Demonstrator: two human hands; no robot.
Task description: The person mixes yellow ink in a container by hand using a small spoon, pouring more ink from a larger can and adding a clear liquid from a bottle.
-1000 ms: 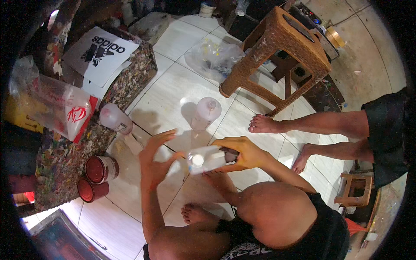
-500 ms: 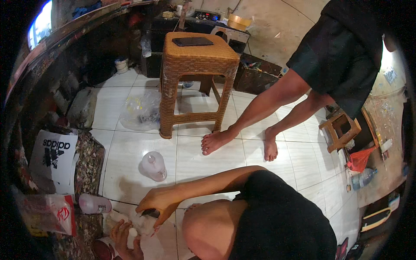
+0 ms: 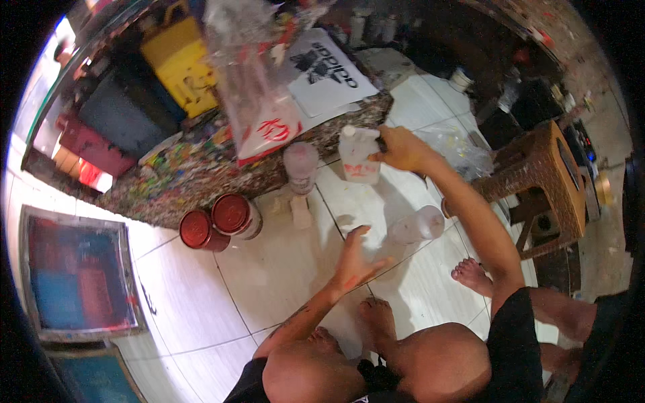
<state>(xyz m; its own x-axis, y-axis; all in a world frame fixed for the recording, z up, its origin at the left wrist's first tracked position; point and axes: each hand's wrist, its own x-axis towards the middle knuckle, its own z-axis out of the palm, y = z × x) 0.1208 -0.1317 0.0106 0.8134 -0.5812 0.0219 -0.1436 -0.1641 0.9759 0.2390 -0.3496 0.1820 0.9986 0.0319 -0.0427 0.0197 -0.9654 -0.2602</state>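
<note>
My right hand (image 3: 403, 151) is closed on the handle side of a translucent white jug (image 3: 359, 164) with a white cap and red marks. The jug stands upright or nearly so over the tiles, at the far middle. Nearer to me, my left hand (image 3: 358, 260) has its fingers spread and nothing in it. Between the hands, a clear pinkish plastic bottle (image 3: 411, 228) is seen on the floor. Another pinkish bottle (image 3: 300, 164) stands left of the jug. Below that one lies a small pale block (image 3: 300, 211).
Two tins with red lids (image 3: 232, 213) stand at the left against a paint-crusted ledge (image 3: 188, 178). On it lie a plastic bag (image 3: 259, 114) and a printed white sheet (image 3: 329, 74). Framed screens (image 3: 80, 272) lie far left. A brown stool (image 3: 537, 191) and another person's foot (image 3: 472, 275) are at right.
My view has swung left. The jug, earlier between both hands, is now farther off in my right hand, beyond the bottles. My left hand has come away from it, fingers spread.
</note>
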